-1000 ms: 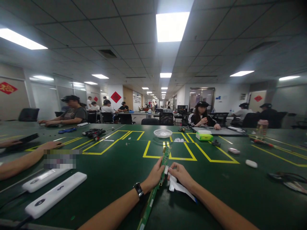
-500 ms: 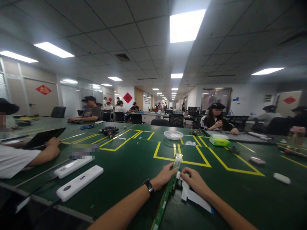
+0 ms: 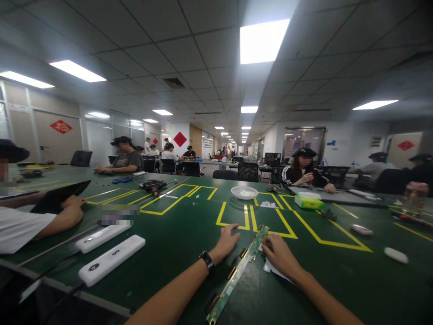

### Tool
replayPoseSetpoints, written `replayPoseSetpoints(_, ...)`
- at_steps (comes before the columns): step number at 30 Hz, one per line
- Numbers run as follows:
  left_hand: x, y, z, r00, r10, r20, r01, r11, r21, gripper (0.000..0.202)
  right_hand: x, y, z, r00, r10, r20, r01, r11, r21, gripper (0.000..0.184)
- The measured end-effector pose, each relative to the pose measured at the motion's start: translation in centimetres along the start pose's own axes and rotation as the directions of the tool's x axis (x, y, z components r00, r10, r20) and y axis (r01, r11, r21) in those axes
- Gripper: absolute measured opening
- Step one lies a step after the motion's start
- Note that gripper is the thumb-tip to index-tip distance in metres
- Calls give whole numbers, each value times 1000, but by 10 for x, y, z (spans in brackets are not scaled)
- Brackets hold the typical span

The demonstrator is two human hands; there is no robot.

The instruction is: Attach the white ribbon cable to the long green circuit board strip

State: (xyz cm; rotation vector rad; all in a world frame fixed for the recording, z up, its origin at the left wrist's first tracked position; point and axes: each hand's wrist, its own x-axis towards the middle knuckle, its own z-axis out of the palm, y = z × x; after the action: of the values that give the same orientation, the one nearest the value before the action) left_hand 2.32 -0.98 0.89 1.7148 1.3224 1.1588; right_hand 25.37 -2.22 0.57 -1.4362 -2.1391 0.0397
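Observation:
A long, narrow green circuit board [image 3: 237, 275] slants across the table in front of me, with several dark connectors along its left edge. My right hand [image 3: 278, 253] is curled at its far right edge, fingers and thumb closed on the board. A crumpled white strip [image 3: 272, 268], seemingly paper or cloth, shows partly beneath this hand; the palm hides the rest. Left of the board, my left hand [image 3: 226, 243] is open, its fingers spread and apart from the board. A dark watch sits on that wrist.
Yellow tape outlines [image 3: 291, 234] mark the green table [image 3: 189, 234]. A white round dish [image 3: 244, 193] stands ahead, a green-and-white box [image 3: 308, 201] to its right. Two white power strips [image 3: 112, 261] lie at left. A co-worker's arm [image 3: 50, 223] reaches in there; another person [image 3: 306, 169] sits opposite.
My left hand has let go of the board and opened, moving left. The board has turned to show its connectors, its far end shifting right. My right hand has moved slightly right.

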Motion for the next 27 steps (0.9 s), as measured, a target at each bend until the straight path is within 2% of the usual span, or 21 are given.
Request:
replayPoseSetpoints(4,-1,0,2,1000,10,-11,-11,999,-34,44,-1,-8,-6,991,-96,94,97,995,-11,17)
replayPoseSetpoints(8,-2,1,1,1000,18,-1,-18,1000,-23,44,2,4,-9,991,-88,99,97,991,-90,18)
replayPoseSetpoints(13,-2,4,-1,1000,18,-6,-18,1000,-2,44,5,23,-11,995,-23,92,37,988,-147,21)
replayPoseSetpoints(21,1,5,-3,996,74,-55,-78,995,-56,38,-2,6,-8,968,-176,176,179,984,2,30)
replayPoseSetpoints(27,2,6,-5,993,90,-72,-95,993,-71,34,2,17,-5,990,-58,132,71,993,-92,34)
